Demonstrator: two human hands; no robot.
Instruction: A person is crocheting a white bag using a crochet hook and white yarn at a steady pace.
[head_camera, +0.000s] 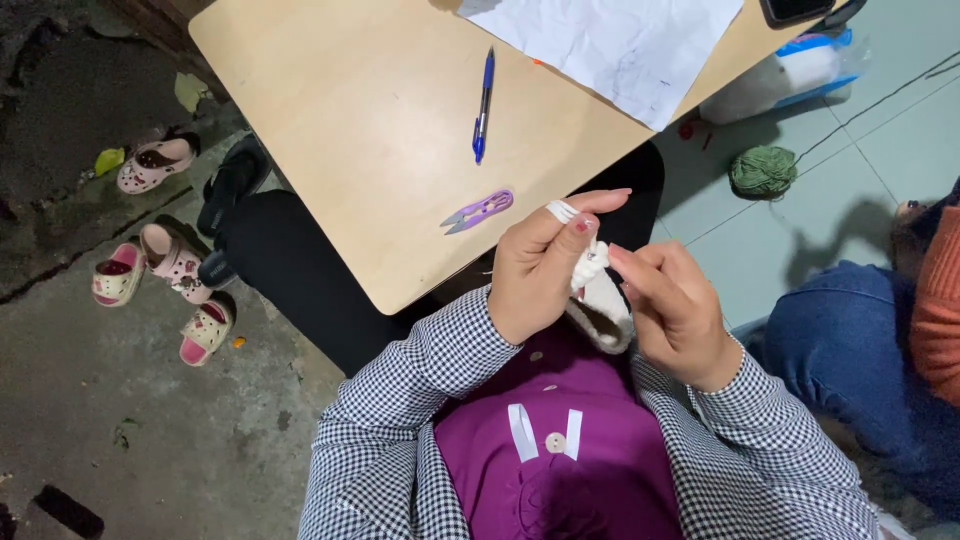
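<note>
Fingertips of the left hand (535, 275) pinch the upper edge of a small white knitted piece (598, 295), a strand of white yarn (561, 211) looped over the raised index finger. The right hand (675, 310) closes on the same piece from the other side, thumb and forefinger meeting it near the top; whether a hook or needle sits between them cannot be told. The piece hangs between both hands, just above the lap and in front of the near edge of the table (340, 150). It looks soft, light and limp, likely to fold or stretch if pulled, so it is best held close to the working edge with a light pinch, the yarn kept taut over the finger. Checked sleeves (430, 360) and a purple top (580, 450) frame the hands. On the table lie purple thread snips (480, 211), a blue pen (484, 105) and a sheet of white paper (610, 40). A ball of green yarn (763, 171) rests on the tiled floor beyond, small pink sandals (160, 262) lie to the left, and another person in jeans (850, 340) sits at right.
</note>
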